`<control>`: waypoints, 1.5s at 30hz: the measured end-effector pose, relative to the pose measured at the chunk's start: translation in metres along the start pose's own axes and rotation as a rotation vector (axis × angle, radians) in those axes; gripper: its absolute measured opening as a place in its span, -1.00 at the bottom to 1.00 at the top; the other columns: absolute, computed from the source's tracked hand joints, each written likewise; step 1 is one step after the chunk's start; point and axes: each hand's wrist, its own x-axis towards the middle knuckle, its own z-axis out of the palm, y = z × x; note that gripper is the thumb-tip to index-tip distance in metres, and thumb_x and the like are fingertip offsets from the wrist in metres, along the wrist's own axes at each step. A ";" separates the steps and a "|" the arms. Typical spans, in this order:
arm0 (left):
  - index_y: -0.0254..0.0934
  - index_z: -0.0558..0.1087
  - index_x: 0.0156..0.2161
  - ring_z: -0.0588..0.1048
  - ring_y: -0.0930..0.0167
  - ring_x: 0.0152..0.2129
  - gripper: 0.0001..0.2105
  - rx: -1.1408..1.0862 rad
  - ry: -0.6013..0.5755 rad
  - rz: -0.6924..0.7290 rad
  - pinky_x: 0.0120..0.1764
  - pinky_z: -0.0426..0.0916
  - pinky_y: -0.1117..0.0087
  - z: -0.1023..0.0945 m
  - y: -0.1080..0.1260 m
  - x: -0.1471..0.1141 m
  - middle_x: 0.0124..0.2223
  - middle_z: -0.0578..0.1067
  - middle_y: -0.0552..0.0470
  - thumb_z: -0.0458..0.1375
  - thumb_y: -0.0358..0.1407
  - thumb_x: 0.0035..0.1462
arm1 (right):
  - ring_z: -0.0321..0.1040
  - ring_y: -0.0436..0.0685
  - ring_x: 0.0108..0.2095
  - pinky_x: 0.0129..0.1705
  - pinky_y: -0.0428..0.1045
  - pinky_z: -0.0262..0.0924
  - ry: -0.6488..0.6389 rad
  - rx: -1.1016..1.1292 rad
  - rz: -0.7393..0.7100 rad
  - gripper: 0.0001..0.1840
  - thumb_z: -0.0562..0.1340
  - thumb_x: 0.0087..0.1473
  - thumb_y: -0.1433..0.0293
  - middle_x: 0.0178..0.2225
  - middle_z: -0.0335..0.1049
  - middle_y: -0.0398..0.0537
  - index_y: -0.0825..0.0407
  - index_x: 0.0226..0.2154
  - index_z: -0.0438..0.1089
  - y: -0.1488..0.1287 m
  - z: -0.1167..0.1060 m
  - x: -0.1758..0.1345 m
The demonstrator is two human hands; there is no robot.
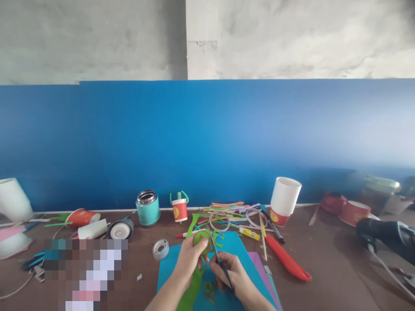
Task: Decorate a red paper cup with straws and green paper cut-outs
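My left hand (186, 259) pinches a rounded piece of green paper (201, 236), thumb on top. In my right hand (235, 274) are dark-handled scissors (223, 270); their blades point up and away, close to the right edge of the green paper. Whether the blades touch the paper I cannot tell. Beneath both hands lies a blue sheet of paper (170, 263). A green paper strip (191, 291) runs across it below my left hand. Curled green scraps (210, 288) rest near my right wrist, and another cut scrap (219, 239) lies beyond the scissors.
A tape roll (161, 249), a teal metal container (148, 209) and a small red cup (179, 211) stand left of centre. Behind the hands are loose pipe cleaners and a yellow glue stick (249, 233). To the right are a white cup (285, 196) and a red-handled tool (287, 259).
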 end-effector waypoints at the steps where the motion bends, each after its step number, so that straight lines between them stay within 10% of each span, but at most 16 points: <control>1: -0.34 0.39 -0.41 0.35 0.50 -0.72 -0.65 -0.001 -0.003 0.013 -0.73 0.00 0.55 0.001 0.000 -0.001 -0.61 0.37 0.13 0.23 -0.04 -0.12 | 0.00 -0.12 -0.80 -0.74 -0.18 -0.18 -0.001 0.010 -0.010 -0.59 0.28 -0.14 0.05 -0.82 0.16 -0.30 0.08 -0.51 0.28 0.001 0.000 0.000; 45: -0.32 0.38 -0.46 0.25 0.60 -0.78 -0.77 0.134 -0.258 -0.062 -0.71 -0.07 0.55 -0.020 0.019 0.000 -0.59 0.38 0.14 0.22 -0.16 -0.09 | 0.00 -0.11 -0.79 -0.73 -0.18 -0.13 0.002 -0.076 0.026 -0.66 0.25 -0.11 0.14 -0.82 0.13 -0.31 0.11 -0.54 0.33 -0.003 0.000 -0.003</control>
